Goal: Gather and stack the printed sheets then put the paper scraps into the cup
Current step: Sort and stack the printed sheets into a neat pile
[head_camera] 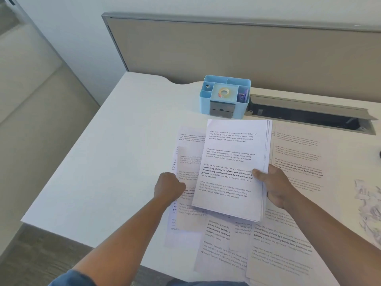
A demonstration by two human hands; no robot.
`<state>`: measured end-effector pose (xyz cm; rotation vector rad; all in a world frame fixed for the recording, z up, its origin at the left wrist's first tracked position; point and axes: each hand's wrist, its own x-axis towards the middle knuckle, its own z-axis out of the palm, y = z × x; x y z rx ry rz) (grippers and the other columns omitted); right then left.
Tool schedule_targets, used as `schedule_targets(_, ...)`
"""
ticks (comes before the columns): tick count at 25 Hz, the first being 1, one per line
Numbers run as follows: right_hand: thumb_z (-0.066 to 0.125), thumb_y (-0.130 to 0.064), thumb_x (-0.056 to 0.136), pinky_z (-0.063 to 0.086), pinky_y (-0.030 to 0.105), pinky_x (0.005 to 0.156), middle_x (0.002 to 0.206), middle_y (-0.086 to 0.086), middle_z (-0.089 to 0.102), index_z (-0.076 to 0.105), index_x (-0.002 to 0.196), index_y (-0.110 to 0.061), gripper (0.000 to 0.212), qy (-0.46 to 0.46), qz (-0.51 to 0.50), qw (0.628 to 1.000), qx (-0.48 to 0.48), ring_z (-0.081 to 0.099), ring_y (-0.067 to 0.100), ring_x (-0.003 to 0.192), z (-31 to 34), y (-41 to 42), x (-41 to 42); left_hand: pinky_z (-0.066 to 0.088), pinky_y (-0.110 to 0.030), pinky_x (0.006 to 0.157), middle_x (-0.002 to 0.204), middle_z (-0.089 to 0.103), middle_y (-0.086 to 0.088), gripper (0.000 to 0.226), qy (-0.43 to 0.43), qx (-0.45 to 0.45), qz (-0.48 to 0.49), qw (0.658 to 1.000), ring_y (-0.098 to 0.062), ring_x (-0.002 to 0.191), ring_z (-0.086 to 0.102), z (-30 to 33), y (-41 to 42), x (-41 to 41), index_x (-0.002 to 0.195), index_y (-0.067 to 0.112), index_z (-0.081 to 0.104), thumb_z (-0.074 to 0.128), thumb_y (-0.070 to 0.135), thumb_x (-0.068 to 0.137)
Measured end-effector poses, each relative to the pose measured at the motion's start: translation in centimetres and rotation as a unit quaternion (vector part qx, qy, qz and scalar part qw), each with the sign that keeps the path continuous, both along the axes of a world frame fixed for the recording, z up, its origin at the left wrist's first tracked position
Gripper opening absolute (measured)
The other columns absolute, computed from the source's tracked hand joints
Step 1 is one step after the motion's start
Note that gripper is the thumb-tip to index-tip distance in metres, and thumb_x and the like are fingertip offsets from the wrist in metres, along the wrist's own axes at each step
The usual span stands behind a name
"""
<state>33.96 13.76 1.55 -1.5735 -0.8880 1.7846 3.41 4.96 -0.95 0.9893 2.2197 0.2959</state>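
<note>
Printed white paper sheets [274, 252], loose and overlapping, spread across the near edge of the white tabletop [115, 162], some hanging past the edge. Same block of black text on every page. Just above them, a gathered stack of white printed sheets [231, 168], lifted and tilted slightly, its near corner over the loose pages.

Right hand [277, 187] at the stack's right edge, lower half: grip pinching the stack, thumb flat on the top page, fingers curled beneath and hidden by the paper. Stack reaching up and left from that grip, most of its area beyond the thumb.

Left hand [170, 186] at the stack's left side, knuckles up, grip curled into a fist over the loose sheets lying there; cannot tell whether a page edge is caught in it. Blue sleeve [68, 278] at the bottom of the view.

Crumpled white paper scraps [369, 205] in a heap at the right edge of the tabletop, well apart from both hands.

Farther back, a light blue plastic desk organiser [224, 96] with several compartments: a roll of clear tape [223, 92] in the middle one, small dark items in the side ones, too small to tell. Beside it on the right, a grey open cable tray [309, 112] set into the tabletop. Behind, a beige partition panel [226, 50].
</note>
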Motion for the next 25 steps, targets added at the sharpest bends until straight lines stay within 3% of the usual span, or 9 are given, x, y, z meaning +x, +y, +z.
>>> schedule_targets(2, 0.061, -0.003, 0.100, 0.051, 0.049, 0.104, 0.120, 0.005, 0.074, 0.069, 0.123, -0.013, 0.027, -0.001, 0.001, 1.000, 0.000, 0.070, 0.027, 0.111, -0.1, -0.3, -0.1, 0.029, -0.027, 0.053, 0.081, 0.043, 0.002, 0.020, 0.021, 0.000, -0.007, 1.000, -0.022, 0.060, 0.041, 0.2, -0.4, 0.2, 0.076, 0.014, 0.042, 0.061, 0.010, 0.074)
schedule_targets(4, 0.061, -0.003, 0.100, 0.051, 0.050, 0.104, 0.120, 0.005, 0.074, 0.069, 0.120, -0.015, 0.025, 0.000, 0.003, 1.000, 0.000, 0.070, 0.028, 0.111, -0.1, -0.5, -0.2, 0.040, -0.032, 0.062, 0.100, 0.047, 0.001, 0.033, 0.029, -0.001, -0.009, 1.000, -0.024, 0.080, 0.056, 0.4, -0.8, 0.5, 0.099, 0.014, 0.044, 0.070, 0.019, 0.080)
schedule_targets(6, 0.061, -0.002, 0.099, 0.051, 0.050, 0.105, 0.122, 0.006, 0.074, 0.069, 0.120, -0.015, 0.025, 0.001, 0.003, 1.000, 0.000, 0.070, 0.028, 0.112, -0.2, -0.7, -0.2, 0.042, -0.034, 0.069, 0.104, 0.048, 0.001, 0.049, 0.042, -0.001, -0.010, 0.999, -0.026, 0.089, 0.057, 0.5, -0.8, 0.7, 0.105, 0.015, 0.040, 0.079, 0.032, 0.081)
schedule_targets(12, 0.062, -0.003, 0.099, 0.050, 0.053, 0.106, 0.121, 0.006, 0.074, 0.066, 0.128, -0.010, 0.030, -0.001, -0.001, 1.000, 0.001, 0.070, 0.030, 0.113, -0.3, -1.0, 0.3, 0.043, -0.029, 0.051, 0.088, 0.067, -0.004, 0.053, 0.004, -0.014, 0.045, 0.999, -0.019, 0.070, 0.061, 0.1, 0.0, 0.3, 0.096, 0.007, 0.054, 0.092, 0.030, 0.068)
schedule_targets(15, 0.062, -0.003, 0.099, 0.050, 0.054, 0.106, 0.121, 0.006, 0.075, 0.066, 0.128, -0.010, 0.030, 0.001, -0.004, 1.000, -0.001, 0.070, 0.030, 0.113, -0.5, -1.1, 0.6, 0.054, -0.032, 0.058, 0.085, 0.071, -0.003, 0.047, -0.024, -0.017, 0.067, 0.997, -0.018, 0.069, 0.066, 0.5, -0.1, 0.4, 0.093, 0.008, 0.058, 0.093, 0.025, 0.066)
schedule_targets(20, 0.063, -0.003, 0.098, 0.049, 0.054, 0.107, 0.123, 0.006, 0.074, 0.065, 0.131, -0.009, 0.033, 0.005, -0.011, 1.000, -0.008, 0.069, 0.030, 0.115, -0.8, -1.2, 0.9, 0.041, -0.030, 0.057, 0.089, 0.062, 0.002, 0.044, 0.001, -0.006, 0.041, 0.999, -0.019, 0.074, 0.060, 0.7, -0.7, 0.6, 0.087, 0.018, 0.047, 0.088, 0.024, 0.072)
schedule_targets(25, 0.063, -0.003, 0.099, 0.050, 0.054, 0.106, 0.123, 0.008, 0.073, 0.064, 0.131, -0.008, 0.033, 0.001, -0.011, 1.000, -0.010, 0.068, 0.031, 0.115, -0.9, -1.1, 0.9, 0.058, -0.035, 0.073, 0.098, 0.071, 0.005, 0.010, -0.066, 0.053, 0.054, 0.995, -0.017, 0.084, 0.068, 0.6, -0.8, 1.4, 0.100, 0.019, 0.059, 0.066, 0.025, 0.095)
